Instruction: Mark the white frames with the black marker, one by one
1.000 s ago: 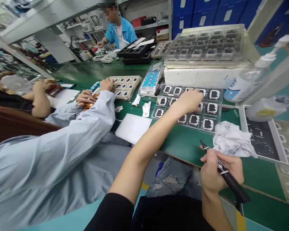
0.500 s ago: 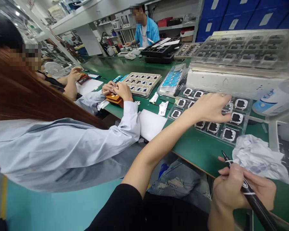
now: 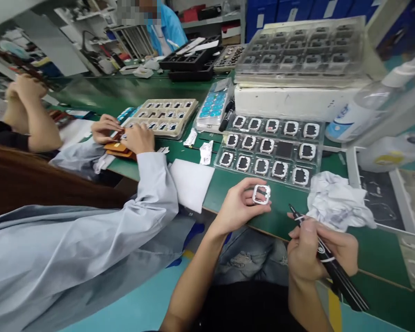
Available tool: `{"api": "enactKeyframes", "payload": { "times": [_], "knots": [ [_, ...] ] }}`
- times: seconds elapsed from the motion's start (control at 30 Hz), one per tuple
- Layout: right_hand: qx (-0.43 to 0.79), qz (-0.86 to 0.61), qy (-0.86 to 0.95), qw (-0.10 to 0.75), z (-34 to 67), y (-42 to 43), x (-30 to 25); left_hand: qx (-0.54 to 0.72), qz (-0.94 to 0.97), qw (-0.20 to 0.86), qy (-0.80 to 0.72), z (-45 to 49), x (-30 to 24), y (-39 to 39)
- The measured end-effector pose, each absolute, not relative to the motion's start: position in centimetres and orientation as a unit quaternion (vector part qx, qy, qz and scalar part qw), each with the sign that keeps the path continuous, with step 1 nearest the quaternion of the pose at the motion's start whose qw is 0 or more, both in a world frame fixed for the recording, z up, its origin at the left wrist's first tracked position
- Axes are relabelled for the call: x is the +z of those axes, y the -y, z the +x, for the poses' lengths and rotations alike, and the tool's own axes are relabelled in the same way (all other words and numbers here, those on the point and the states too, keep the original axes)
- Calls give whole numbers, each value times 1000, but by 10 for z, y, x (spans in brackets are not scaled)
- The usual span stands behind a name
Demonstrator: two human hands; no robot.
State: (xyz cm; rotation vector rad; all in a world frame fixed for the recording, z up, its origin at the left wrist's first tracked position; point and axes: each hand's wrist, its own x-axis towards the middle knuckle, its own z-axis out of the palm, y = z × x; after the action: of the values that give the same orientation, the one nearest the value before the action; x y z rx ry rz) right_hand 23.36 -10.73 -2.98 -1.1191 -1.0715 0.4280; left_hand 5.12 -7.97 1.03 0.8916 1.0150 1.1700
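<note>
My left hand [image 3: 238, 205] holds a small square white frame part [image 3: 262, 194] between thumb and fingers, just above the front edge of the green bench. My right hand [image 3: 316, 251] grips a black pen-like tool [image 3: 328, 258] with its tip pointing up-left toward the part. Behind them lies a clear tray [image 3: 270, 177] of several square black-and-white parts, with one pocket in the middle row bare. A crumpled white cloth [image 3: 337, 200] sits right of my hands.
A co-worker in a pale blue coat [image 3: 90, 240] sits close at my left, hands at a beige tray [image 3: 162, 117]. A white sheet [image 3: 191, 183], stacked clear trays on a white box [image 3: 290, 108], a spray bottle [image 3: 361, 110] and another person at the far bench are present.
My left hand has drawn back from the clear tray toward me and now holds one frame part taken from it. My right hand keeps the black tool near the bench edge.
</note>
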Motion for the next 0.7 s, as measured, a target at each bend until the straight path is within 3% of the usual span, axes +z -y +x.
{"api": "enactKeyframes", "payload": {
  "times": [0.1,0.33,0.7],
  "knots": [
    [157,-464,485,724,228,106,-19,508,415,608,-448,55,9,83],
    [275,-464,483,690,232,106,-1,473,497,549,-478,53,9,87],
    [303,-444,492,685,224,103,3,443,510,589,-442,41,17,86]
  ]
}}
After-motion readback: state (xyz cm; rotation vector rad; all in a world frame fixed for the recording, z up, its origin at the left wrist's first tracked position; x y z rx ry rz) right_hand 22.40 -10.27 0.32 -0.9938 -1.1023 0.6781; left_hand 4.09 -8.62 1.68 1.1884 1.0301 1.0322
